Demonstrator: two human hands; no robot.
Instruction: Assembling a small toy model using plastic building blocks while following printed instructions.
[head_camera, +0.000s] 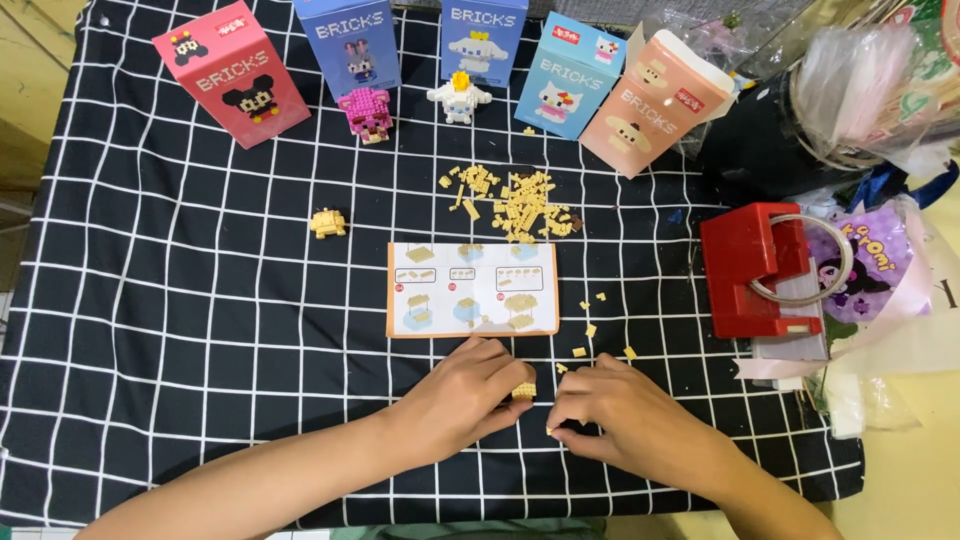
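Tiny yellow brick build going on over a black grid cloth (200, 330).

Left hand (468, 395) pinches a small yellow brick block (524, 391); right hand (620, 415) is curled, fingertips nipping a tiny yellow piece (549, 431). Beyond sit the instruction sheet (472, 289), a loose brick pile (515, 203), then two finished figures and five boxes (475, 35).

Five upright boxes along cloth's far edge: pink box (232, 72), two blue boxes (348, 45) (484, 38), light-blue box (571, 74), peach box (655, 103). Purple packet (880, 262) at right edge.
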